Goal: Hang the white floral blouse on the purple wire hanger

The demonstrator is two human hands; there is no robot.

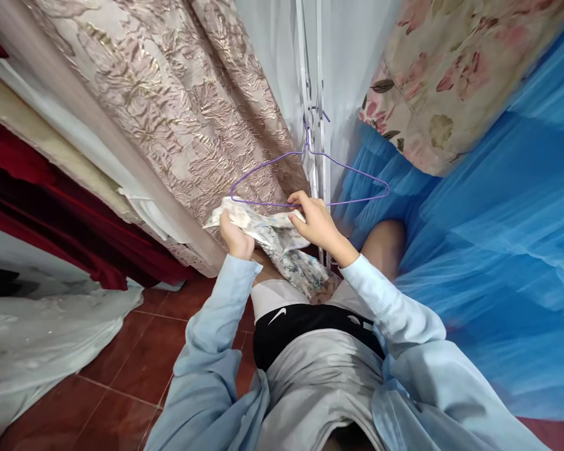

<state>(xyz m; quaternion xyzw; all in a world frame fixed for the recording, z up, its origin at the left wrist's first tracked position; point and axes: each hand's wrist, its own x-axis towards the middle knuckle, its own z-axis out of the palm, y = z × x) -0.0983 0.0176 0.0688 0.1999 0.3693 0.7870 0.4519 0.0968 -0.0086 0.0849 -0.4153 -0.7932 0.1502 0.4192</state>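
A purple wire clothes hanger (258,164) hangs by its hook near a white metal pole. A light fabric with a floral print (282,241) droops below its bottom bar, down toward my lap. My left hand (236,237) is closed on the bunched upper left end of this fabric, just under the hanger's left corner. My right hand (316,219) is at the middle of the bottom bar, its fingers curled over the bar and its thumb lower, beside the fabric. Part of the bar is hidden behind those fingers.
White metal poles (320,75) stand ahead. A pink brocade cloth (169,100) hangs at left, with red fabric (51,207) beyond it. Blue tulle (489,250) and a floral cloth (451,81) hang at right. The floor has red tiles (122,363).
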